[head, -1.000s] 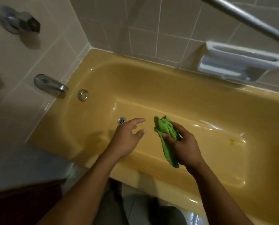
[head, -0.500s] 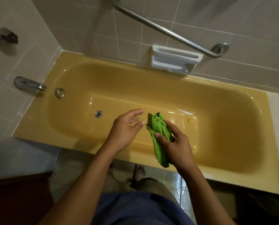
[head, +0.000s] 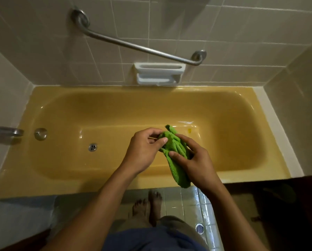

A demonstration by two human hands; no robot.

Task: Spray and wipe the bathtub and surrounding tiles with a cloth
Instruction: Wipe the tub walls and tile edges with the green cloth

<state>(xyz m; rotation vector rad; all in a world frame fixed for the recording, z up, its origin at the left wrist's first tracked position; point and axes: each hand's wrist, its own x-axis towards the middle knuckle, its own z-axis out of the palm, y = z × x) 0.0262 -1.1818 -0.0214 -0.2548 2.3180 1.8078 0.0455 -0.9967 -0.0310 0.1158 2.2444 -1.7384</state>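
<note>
Standing barefoot at a mustard-yellow bathtub (head: 42, 185), a person holds a bunched green cloth (head: 178, 175) in both hands, in the air over the near half of the basin. The left hand (head: 142, 151) reaches in from the lower left, forearm angled up and to the right, its back toward the camera. Its thumb and curled fingers pinch the upper end of the cloth. The right hand (head: 197, 162) comes in from the lower right, wrist bent inward. Its thumb lies across the front of the fabric and its fingers wrap round the far side, grasping the middle. The two hands sit just beside each other, and the cloth's lower end hangs free below the right hand, in front of the tub's near rim.

Beige wall tiles (head: 224, 33) enclose the tub on three sides. A slanted metal grab bar (head: 133, 46) is fixed to the back wall, with a white soap dish (head: 158, 73) below its lower stretch, just above the rim. At the left end a chrome spout (head: 4, 133) juts out near a round overflow plate (head: 40, 134). The drain (head: 92, 147) lies on the tub floor, left of the hands. A small yellow mark (head: 189, 130) shows on the tub floor beyond the cloth. The person's bare feet (head: 148, 203) rest on glossy floor tiles (head: 180, 200), near a round floor drain (head: 199, 228).
</note>
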